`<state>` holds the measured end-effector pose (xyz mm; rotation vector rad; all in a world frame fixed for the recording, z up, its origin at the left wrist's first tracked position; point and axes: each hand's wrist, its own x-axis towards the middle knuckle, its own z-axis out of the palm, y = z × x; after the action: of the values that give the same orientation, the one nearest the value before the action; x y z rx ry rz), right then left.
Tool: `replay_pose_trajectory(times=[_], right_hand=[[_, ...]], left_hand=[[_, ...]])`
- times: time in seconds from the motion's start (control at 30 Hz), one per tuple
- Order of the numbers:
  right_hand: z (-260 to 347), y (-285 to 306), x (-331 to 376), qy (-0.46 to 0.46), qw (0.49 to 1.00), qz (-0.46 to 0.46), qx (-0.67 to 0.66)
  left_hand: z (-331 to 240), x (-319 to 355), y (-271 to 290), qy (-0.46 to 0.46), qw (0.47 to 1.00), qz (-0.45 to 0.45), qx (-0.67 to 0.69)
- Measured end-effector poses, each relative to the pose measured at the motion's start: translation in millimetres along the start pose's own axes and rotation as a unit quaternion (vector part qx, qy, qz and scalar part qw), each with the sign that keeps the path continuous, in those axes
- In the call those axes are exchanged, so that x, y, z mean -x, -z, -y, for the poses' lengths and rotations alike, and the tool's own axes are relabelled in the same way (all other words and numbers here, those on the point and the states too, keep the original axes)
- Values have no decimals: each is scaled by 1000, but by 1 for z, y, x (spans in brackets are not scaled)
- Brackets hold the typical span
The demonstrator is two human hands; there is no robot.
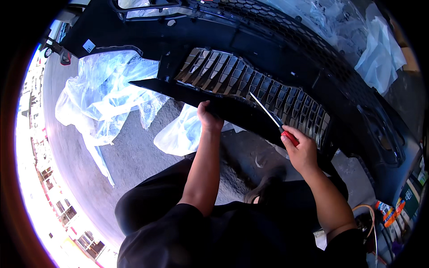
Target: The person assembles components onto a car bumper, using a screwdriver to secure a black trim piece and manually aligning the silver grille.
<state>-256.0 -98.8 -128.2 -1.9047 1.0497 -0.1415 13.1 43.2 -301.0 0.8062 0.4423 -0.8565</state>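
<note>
Grey asphalt ground [134, 156] lies in bright daylight. Clear plastic sheeting [107, 89] is crumpled on it at left, more plastic [380, 49] at upper right. Colourful cans [393, 214] stand at lower right.

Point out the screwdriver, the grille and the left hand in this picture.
screwdriver [268, 114]: head view, on the metal shaft.
grille [232, 76]: head view, on the honeycomb mesh.
left hand [208, 117]: head view, on the back of the hand gripping the bumper edge.
</note>
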Motion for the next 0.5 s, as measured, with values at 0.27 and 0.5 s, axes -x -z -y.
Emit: replay_pose_trajectory(times=[0.27, 0.5], right_hand=[[-10, -4, -2, -14, 996, 74, 36], [-21, -9, -3, -2, 994, 91, 61]], left_hand=[[2, -4, 9, -5, 1000, -25, 10], [4, -3, 12, -1, 999, -50, 11]])
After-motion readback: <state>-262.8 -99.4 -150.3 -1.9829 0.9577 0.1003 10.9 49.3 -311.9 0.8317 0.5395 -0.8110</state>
